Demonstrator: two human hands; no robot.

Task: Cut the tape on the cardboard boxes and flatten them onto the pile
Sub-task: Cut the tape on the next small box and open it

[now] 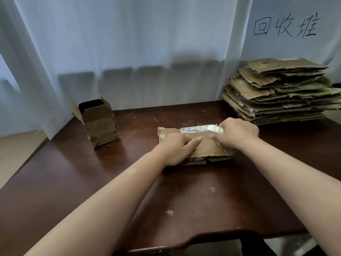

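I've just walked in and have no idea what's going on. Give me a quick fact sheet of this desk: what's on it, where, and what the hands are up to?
flattened box: lies at the middle of the table, a shiny label on its far edge
left hand: presses on the box's near left part
right hand: grips the box's far right end
open box: stands upright at the far left, flaps up
pile: flattened cardboard stacked at the far right
scraps: small bits on the near tabletop

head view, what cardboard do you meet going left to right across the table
open box → flattened box under the left hand and right hand → pile of flat cardboard
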